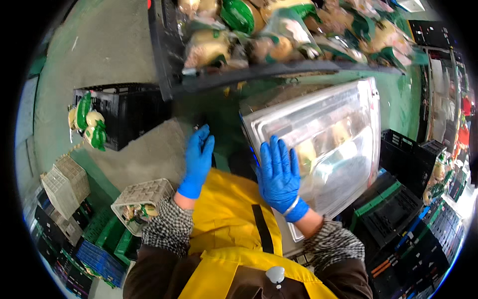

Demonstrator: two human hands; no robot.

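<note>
My right hand (280, 172), in a blue glove, lies flat with its fingers stretched out at the left edge of a large clear lid (343, 174). The lid covers a metal-edged machine, and pale packed items (341, 130) show through it. My left hand (199, 158), also gloved in blue, is held out in front of my yellow apron (226, 214) with fingers extended. Nothing shows in its grasp. Beyond both hands, a black crate (219, 82) holds many plump pale items (211, 47) in clear and green bags.
On the left floor, a black crate (134, 112) has green-and-clear bagged items (92, 122) hanging over its side. A white basket (167, 189) holds bagged items. Another white basket (64, 182) stands farther left. Black crates (388, 209) are stacked on the right.
</note>
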